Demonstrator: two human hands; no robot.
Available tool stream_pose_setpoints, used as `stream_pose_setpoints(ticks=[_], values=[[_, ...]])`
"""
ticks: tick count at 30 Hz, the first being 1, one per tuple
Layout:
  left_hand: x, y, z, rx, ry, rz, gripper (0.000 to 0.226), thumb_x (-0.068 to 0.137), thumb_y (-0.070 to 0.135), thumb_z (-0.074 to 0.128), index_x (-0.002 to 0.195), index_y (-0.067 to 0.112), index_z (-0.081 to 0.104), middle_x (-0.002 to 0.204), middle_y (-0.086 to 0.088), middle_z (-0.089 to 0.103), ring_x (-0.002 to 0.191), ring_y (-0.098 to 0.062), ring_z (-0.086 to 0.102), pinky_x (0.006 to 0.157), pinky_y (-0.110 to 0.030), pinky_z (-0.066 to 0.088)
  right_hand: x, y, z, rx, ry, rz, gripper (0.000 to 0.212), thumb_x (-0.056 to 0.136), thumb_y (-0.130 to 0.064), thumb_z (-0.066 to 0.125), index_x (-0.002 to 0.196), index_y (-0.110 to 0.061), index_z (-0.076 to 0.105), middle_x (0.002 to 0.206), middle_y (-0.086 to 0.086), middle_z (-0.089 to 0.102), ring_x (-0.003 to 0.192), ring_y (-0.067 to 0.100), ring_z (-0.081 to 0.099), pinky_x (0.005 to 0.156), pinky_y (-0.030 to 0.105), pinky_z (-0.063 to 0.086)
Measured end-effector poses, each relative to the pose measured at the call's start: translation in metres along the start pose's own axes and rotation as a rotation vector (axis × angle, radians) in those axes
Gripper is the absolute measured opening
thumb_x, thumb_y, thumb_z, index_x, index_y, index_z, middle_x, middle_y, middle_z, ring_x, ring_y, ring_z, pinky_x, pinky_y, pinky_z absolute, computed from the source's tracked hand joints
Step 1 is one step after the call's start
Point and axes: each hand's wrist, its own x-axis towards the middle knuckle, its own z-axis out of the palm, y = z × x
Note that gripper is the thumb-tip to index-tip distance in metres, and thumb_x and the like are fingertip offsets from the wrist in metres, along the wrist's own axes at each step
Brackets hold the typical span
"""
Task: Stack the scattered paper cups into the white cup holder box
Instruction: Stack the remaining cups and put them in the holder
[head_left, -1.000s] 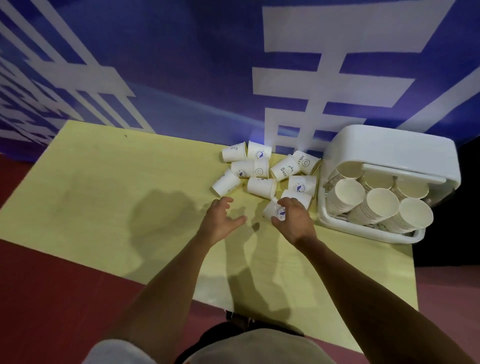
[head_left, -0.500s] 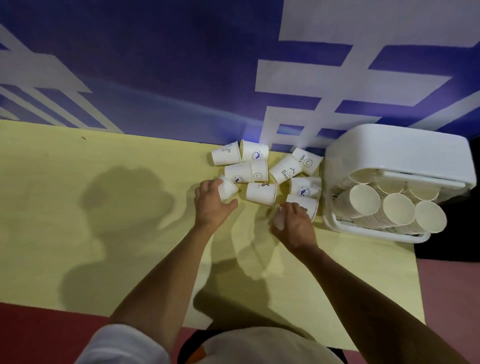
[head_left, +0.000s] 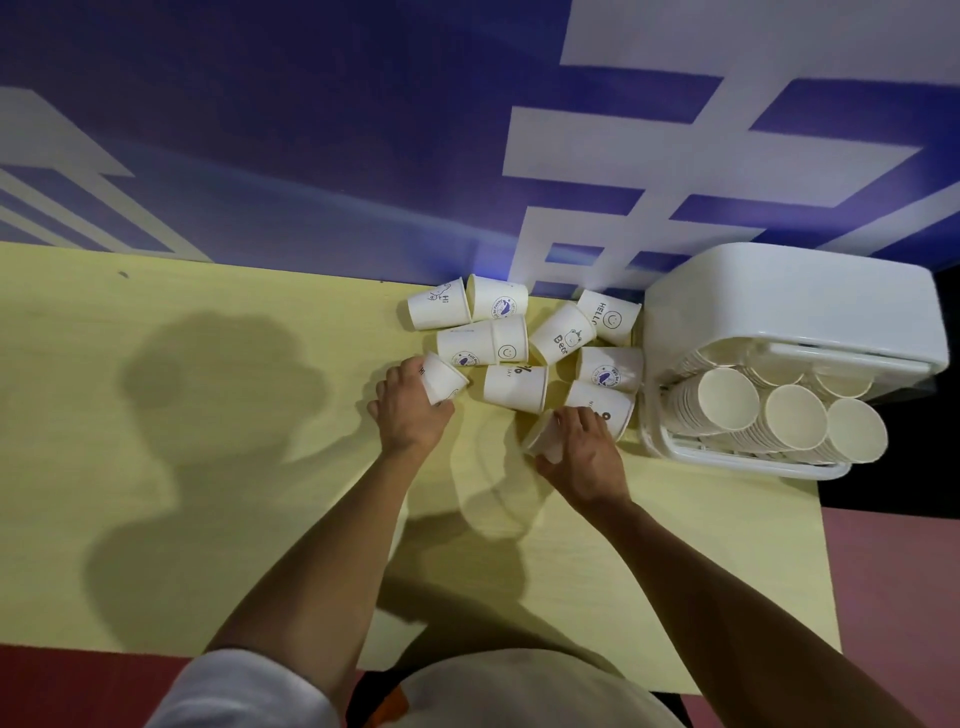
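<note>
My left hand (head_left: 410, 413) grips a paper cup (head_left: 444, 382) at the near-left edge of the scattered cups (head_left: 511, 340) lying on the yellow table (head_left: 208, 467). My right hand (head_left: 584, 457) is curled around a second cup (head_left: 543, 441), near the white cup holder box (head_left: 789, 306) with its stacked cups (head_left: 727, 400).

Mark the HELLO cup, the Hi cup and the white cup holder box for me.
HELLO cup (head_left: 609, 319), head view, printed side wall.
Hi cup (head_left: 439, 309), head view, printed side wall.
white cup holder box (head_left: 789, 306), head view, bare top panel.
</note>
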Motion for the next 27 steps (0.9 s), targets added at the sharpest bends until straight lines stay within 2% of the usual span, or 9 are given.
stream_pose_setpoints(ticks=[8,13,17,20,22,27], values=[[-0.021,-0.001,-0.012,-0.060,0.015,0.024,0.064,0.072,0.027,0.078,0.129,0.017,0.050,0.126,-0.008,0.052,0.119,-0.033,0.047,0.096,-0.044,0.038,-0.018,-0.005,-0.016,0.073,0.041,-0.059,0.060,0.067,-0.028,0.083,0.117,-0.006,0.056,0.109,0.011,0.058,0.099,0.029,0.053,0.086,0.041,0.049],[-0.036,0.009,-0.018,-0.084,0.017,0.098,0.064,0.073,0.031,0.078,0.129,0.016,0.049,0.126,-0.008,0.053,0.117,-0.032,0.049,0.094,-0.044,0.042,-0.040,-0.006,-0.029,0.165,0.102,0.034,0.063,0.068,-0.028,0.083,0.120,-0.004,0.056,0.111,0.012,0.057,0.102,0.033,0.054,0.090,0.046,0.050],[-0.054,0.024,-0.015,-0.144,-0.011,0.196,0.068,0.074,0.031,0.079,0.132,0.015,0.048,0.125,-0.007,0.053,0.116,-0.031,0.049,0.095,-0.044,0.045,-0.060,0.000,-0.043,0.234,0.159,0.116,0.067,0.071,-0.027,0.083,0.127,-0.004,0.054,0.114,0.012,0.057,0.104,0.033,0.054,0.089,0.044,0.049],[-0.070,0.039,-0.012,-0.204,-0.050,0.267,0.070,0.073,0.032,0.080,0.132,0.017,0.046,0.126,-0.005,0.053,0.115,-0.029,0.051,0.094,-0.044,0.047,-0.068,0.008,-0.057,0.266,0.204,0.130,0.054,0.076,-0.026,0.081,0.118,-0.003,0.057,0.110,0.014,0.060,0.103,0.034,0.055,0.089,0.045,0.048],[-0.079,0.048,-0.010,-0.200,-0.070,0.303,0.071,0.073,0.035,0.080,0.132,0.017,0.045,0.127,-0.005,0.053,0.115,-0.028,0.052,0.094,-0.044,0.048,-0.071,0.011,-0.069,0.333,0.226,0.169,0.051,0.080,-0.026,0.079,0.121,-0.004,0.057,0.114,0.015,0.059,0.106,0.034,0.054,0.092,0.045,0.047],[-0.109,0.079,0.003,-0.200,-0.083,0.319,0.078,0.071,0.037,0.082,0.136,0.019,0.043,0.127,-0.005,0.057,0.113,-0.027,0.056,0.092,-0.045,0.050,-0.084,0.036,-0.094,0.457,0.209,0.210,0.062,0.076,-0.032,0.079,0.128,-0.010,0.054,0.123,0.010,0.059,0.115,0.027,0.052,0.098,0.042,0.046]])
